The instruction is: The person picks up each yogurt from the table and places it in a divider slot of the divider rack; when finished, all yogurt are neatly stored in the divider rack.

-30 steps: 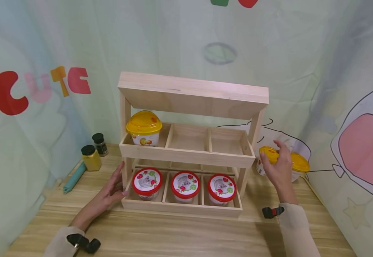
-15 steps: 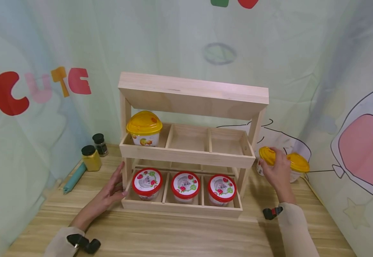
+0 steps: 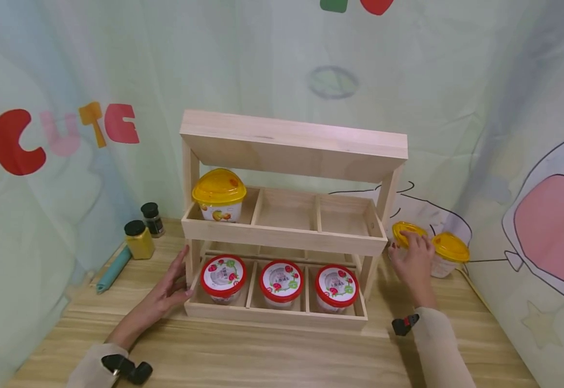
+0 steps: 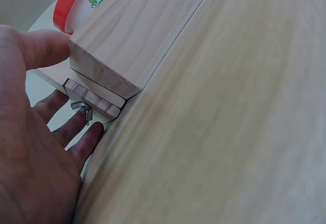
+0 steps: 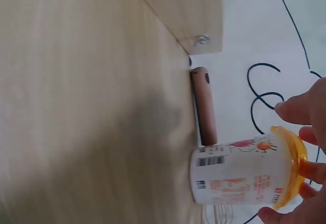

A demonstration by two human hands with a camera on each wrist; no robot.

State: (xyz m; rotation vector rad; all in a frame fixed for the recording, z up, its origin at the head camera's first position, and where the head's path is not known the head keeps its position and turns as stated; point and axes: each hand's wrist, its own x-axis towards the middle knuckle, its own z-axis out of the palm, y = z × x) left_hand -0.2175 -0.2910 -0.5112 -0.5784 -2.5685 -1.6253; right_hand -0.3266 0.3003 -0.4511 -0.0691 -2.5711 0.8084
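Note:
A two-tier wooden rack [image 3: 282,237] stands on the wooden table [image 3: 262,355]. My right hand [image 3: 410,249] is to the right of the rack, fingers curled over the lid of a yellow-lidded cup [image 3: 405,233] standing on the table. In the right wrist view the fingers [image 5: 298,107] and thumb wrap the lid of that cup [image 5: 234,175]. My left hand [image 3: 181,275] rests flat against the rack's lower left corner [image 4: 102,76], thumb [image 4: 41,46] on the front edge and fingers straight.
A second yellow-lidded cup [image 3: 449,250] stands right of the held one. Another [image 3: 218,194] fills the upper left compartment. Three red-lidded cups [image 3: 280,280] fill the lower tier. Two spice jars [image 3: 139,238] and a teal stick [image 3: 113,268] lie left. Curtains close off back and sides.
My right hand has come down from above the yellow-lidded cup and closed its fingers over the lid. The left hand has stayed at the rack's corner.

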